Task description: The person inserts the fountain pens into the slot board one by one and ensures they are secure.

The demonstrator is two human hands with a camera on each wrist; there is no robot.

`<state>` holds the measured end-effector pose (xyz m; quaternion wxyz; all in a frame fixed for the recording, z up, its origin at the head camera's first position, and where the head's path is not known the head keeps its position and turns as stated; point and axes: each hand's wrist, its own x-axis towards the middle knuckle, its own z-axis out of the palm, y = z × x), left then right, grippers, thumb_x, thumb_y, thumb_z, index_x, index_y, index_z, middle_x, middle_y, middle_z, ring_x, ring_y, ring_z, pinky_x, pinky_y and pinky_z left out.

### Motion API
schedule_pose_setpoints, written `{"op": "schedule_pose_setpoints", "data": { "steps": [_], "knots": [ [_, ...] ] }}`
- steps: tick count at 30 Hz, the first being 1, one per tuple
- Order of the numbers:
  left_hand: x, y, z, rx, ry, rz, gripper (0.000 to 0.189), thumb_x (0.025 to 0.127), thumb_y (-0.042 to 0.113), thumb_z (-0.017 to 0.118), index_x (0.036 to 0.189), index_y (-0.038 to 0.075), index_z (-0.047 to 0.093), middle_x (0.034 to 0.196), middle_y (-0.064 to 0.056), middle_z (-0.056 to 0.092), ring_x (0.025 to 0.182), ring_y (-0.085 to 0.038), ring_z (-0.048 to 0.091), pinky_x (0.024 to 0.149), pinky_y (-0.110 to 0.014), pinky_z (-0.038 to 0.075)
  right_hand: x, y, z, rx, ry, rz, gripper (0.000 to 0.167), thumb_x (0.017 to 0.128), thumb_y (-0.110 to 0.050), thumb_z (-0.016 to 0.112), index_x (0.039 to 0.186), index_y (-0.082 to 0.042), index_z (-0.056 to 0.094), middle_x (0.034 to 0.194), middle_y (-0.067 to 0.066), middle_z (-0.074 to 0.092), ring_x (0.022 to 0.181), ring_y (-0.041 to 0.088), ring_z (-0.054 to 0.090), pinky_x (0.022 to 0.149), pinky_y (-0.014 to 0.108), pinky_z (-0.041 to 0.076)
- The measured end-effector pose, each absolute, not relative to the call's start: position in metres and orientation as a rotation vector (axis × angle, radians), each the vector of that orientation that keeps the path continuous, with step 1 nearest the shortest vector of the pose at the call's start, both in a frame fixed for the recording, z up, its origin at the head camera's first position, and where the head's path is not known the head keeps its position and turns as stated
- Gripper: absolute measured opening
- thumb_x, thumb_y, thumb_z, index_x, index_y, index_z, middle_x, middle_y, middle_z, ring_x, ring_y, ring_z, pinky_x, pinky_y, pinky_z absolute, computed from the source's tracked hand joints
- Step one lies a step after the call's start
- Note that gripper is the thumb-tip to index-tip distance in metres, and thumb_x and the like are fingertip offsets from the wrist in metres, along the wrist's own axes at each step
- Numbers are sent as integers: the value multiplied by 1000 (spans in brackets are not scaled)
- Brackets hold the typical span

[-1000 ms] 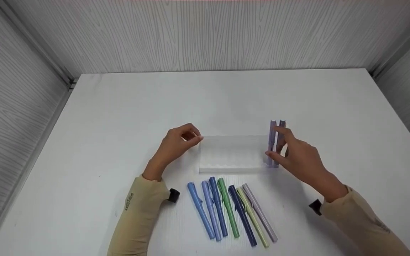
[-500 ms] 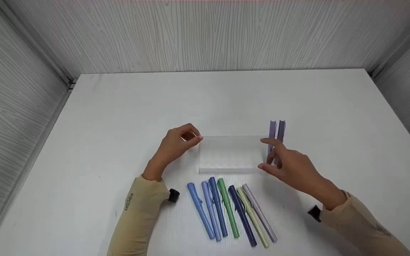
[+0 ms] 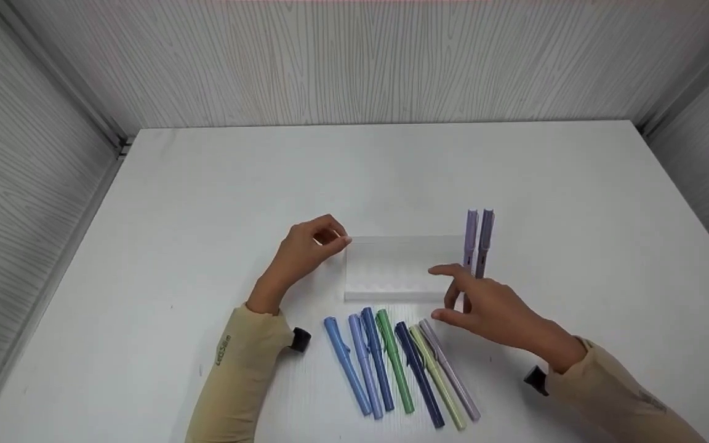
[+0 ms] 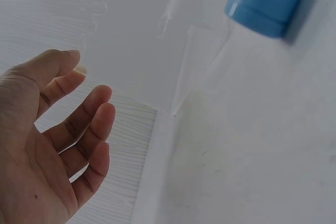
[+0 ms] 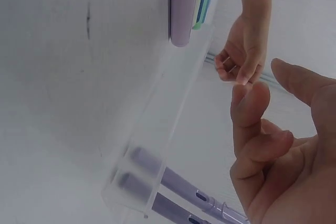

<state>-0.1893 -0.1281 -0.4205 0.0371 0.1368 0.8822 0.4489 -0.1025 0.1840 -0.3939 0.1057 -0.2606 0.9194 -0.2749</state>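
Observation:
A clear, pale pen stand (image 3: 397, 267) stands in the middle of the white table. My left hand (image 3: 302, 252) pinches its upper left corner between thumb and forefinger, as the left wrist view also shows at the edge of the clear sheet (image 4: 139, 51). Two purple pens, a lighter one (image 3: 471, 231) and a darker one (image 3: 485, 232), stand upright in the stand's right end. Just in front of them is my right hand (image 3: 496, 307), holding nothing, with thumb and forefinger spread apart. In the right wrist view, the lower ends of both purple pens (image 5: 149, 163) show through the clear base.
Several capped pens lie in a loose row in front of the stand: light blue (image 3: 347, 366), periwinkle, blue, green (image 3: 395, 360), navy (image 3: 420, 374), yellow-green (image 3: 437, 375) and pale mauve (image 3: 451, 369). Grey wood-grain panels (image 3: 379, 61) enclose the table's back and sides.
My right hand has let go of the lighter purple pen and moved down and left, toward the lying pens. The two purple pens stay upright. My left hand has kept its place.

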Motion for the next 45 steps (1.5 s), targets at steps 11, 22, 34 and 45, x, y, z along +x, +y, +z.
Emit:
{"op": "schedule_pose_setpoints", "data": {
  "steps": [11, 22, 34, 45],
  "knots": [
    [-188, -129, -421, 421, 2695, 1390, 18, 91, 32, 67, 97, 16, 67, 91, -5, 70, 85, -18, 63, 70, -28, 47, -98, 182, -400, -830, 2553, -615, 61, 89, -42, 67, 140, -20, 41, 97, -8, 65, 69, 0, 55, 62, 23, 44],
    [-190, -128, -420, 415, 2708, 1391, 18, 90, 31, 67, 97, 15, 67, 93, -5, 70, 87, -19, 63, 73, -29, 48, -99, 183, -400, -870, 2443, -537, 69, 85, -45, 70, 141, -18, 41, 105, -5, 65, 72, 0, 54, 64, 25, 43],
    [-188, -130, -420, 392, 2714, 1385, 16, 90, 31, 68, 96, 16, 67, 91, -5, 70, 85, -19, 61, 71, -28, 47, -101, 178, -402, -854, 2373, -472, 63, 84, -40, 72, 136, -18, 45, 84, -10, 60, 71, 3, 52, 64, 26, 43],
    [-189, -128, -420, 383, 2699, 1364, 17, 91, 33, 67, 97, 17, 67, 93, -5, 70, 87, -19, 61, 70, -29, 46, -94, 169, -399, -766, 2405, -403, 55, 85, -20, 69, 135, -14, 47, 67, -13, 56, 56, 3, 47, 51, 25, 38]
  ]
}}
